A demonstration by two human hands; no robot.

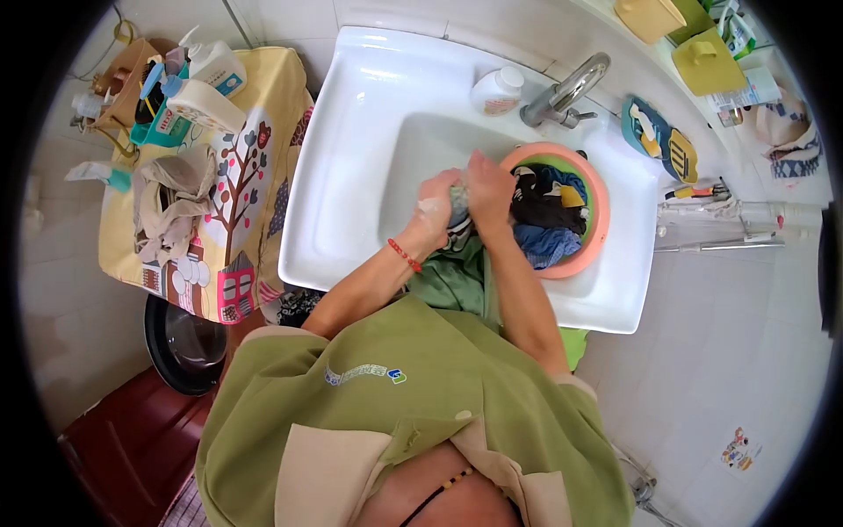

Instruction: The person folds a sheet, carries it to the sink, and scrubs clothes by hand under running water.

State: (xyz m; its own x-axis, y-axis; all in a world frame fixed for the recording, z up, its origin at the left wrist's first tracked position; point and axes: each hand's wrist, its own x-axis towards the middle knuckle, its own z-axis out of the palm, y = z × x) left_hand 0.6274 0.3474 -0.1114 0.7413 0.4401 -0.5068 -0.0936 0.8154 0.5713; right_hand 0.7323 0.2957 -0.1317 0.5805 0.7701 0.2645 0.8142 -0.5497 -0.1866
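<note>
Over the white sink's basin, my left hand and my right hand are closed close together on a wet garment. White suds cling to the left hand, and a red bead bracelet sits on that wrist. Between the hands the garment looks bunched, pale with dark stripes; the fingers hide much of it. Below it, darker green cloth drapes at the sink's front edge; whether the two are one piece I cannot tell. Right of my right hand, a pink-rimmed basin holds dark and blue clothes.
The sink carries a white bottle and a chrome faucet at the back. A cloth-covered washing machine on the left bears bottles and a crumpled beige cloth. Brushes hang at the right.
</note>
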